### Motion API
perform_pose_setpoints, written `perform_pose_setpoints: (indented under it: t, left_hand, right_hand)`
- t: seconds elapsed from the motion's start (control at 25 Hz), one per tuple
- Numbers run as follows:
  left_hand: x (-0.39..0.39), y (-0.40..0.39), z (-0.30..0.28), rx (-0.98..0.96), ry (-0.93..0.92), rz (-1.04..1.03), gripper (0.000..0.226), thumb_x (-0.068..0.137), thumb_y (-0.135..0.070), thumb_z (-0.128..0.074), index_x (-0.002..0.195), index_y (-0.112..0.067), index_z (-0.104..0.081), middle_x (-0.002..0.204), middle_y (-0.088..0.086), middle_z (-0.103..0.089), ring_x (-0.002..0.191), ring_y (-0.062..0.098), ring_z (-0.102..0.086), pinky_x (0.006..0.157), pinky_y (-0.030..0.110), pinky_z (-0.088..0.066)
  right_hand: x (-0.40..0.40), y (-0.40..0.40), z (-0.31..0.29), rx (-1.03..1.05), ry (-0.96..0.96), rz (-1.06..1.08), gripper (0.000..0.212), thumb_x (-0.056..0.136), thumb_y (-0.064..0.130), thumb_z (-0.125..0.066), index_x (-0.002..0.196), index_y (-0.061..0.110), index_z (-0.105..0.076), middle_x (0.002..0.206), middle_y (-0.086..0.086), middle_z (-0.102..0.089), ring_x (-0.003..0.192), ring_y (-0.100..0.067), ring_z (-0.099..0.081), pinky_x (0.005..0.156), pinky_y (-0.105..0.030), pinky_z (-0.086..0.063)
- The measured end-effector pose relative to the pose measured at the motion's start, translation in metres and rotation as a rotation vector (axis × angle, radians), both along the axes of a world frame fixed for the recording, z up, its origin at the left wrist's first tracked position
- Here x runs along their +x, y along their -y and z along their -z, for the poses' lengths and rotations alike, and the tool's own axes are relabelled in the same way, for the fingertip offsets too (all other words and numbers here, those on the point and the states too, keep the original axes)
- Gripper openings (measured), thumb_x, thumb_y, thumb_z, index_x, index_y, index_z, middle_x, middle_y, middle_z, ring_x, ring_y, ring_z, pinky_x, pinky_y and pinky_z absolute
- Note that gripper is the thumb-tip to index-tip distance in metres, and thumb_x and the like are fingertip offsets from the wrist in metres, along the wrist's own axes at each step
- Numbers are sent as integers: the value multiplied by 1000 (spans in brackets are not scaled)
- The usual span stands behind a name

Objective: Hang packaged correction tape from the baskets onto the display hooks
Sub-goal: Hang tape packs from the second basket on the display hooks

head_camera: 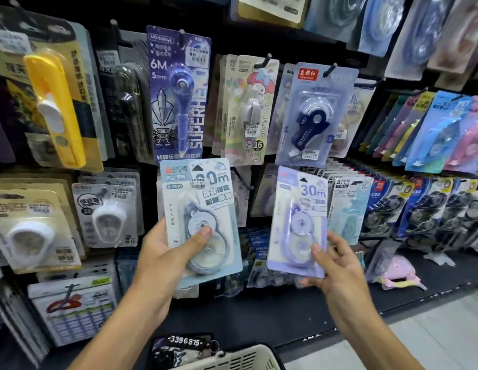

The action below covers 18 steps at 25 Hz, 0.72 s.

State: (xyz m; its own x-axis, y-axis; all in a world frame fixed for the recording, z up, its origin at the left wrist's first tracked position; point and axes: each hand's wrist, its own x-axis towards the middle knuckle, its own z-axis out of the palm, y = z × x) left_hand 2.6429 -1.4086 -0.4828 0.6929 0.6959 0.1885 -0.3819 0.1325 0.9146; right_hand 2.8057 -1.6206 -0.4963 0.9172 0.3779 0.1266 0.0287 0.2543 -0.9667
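While L hand (163, 252) grips blue pack (200, 220), R hand (336, 265) grips purple pack (299, 225).

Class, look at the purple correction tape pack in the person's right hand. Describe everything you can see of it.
The purple correction tape pack is a flat lilac backing card under a clear plastic blister, holding a rounded purple dispenser with two visible wheels. "30m" is printed at the top right, beside a dark hanging hole. It is held upright, tilted slightly, in front of the display. The right hand pinches its lower right edge, thumb on the front. It is not yet on a hook.
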Motion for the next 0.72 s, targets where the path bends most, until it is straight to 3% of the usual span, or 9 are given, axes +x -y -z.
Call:
perform_pose_setpoints:
  t: [0.12, 0.24, 0.4, 0.56, 0.64, 0.72]
  left_hand:
    - [-2, -6, -1, 7, -13, -29, 42, 65, -24, -82, 106, -27, -74, 107, -1, -79, 96, 19, -77, 76, 33, -64]
    - [-2, -8, -1, 21, -32, -39, 39, 68, -22, -81, 106, -28, -74, 107, 0, -79, 97, 20, -77, 84, 42, -60]
    - [0, -5, -2, 42, -46, -32, 38, 68, -22, -81, 105, -29, -74, 106, -1, -79, 97, 19, -77, 83, 41, -60]
    - [4, 2, -2, 78, -48, -5, 41, 70, -20, -78, 110, -24, -71, 106, -3, -80, 97, 18, -77, 82, 38, -63]
    - [5, 4, -3, 89, -47, 12, 43, 69, -21, -78, 111, -24, -70, 105, -3, -80, 96, 18, -77, 81, 38, -63]
    - [5, 4, -3, 101, -47, 25, 43, 69, -20, -78, 111, -24, -70, 105, -4, -80, 96, 17, -77, 81, 35, -63]
  right_hand:
    - [19, 23, 3, -136, 109, 164, 37, 95, 15, -66, 122, 38, -58, 96, 4, -78, 63, -9, -69, 39, -29, -47]
    - [20, 30, 6, -113, 148, 242, 24, 97, 19, -64, 110, 40, -65, 91, 2, -75, 52, -7, -58, 38, -24, -38]
    - [21, 29, 3, -103, 131, 280, 17, 99, 24, -61, 104, 37, -71, 90, 11, -72, 62, -7, -59, 45, -24, -42]
    - [27, 19, -9, -124, 188, 322, 27, 98, 16, -62, 90, 36, -78, 93, 14, -76, 83, -3, -66, 69, -21, -52]
    - [27, 23, -12, -107, 190, 358, 34, 95, 12, -65, 81, 39, -80, 88, 17, -77, 80, 6, -68, 66, -9, -50]
    - [24, 30, -12, -126, 193, 336, 35, 93, 11, -66, 80, 39, -81, 88, 17, -78, 78, 8, -68, 63, -5, -49]
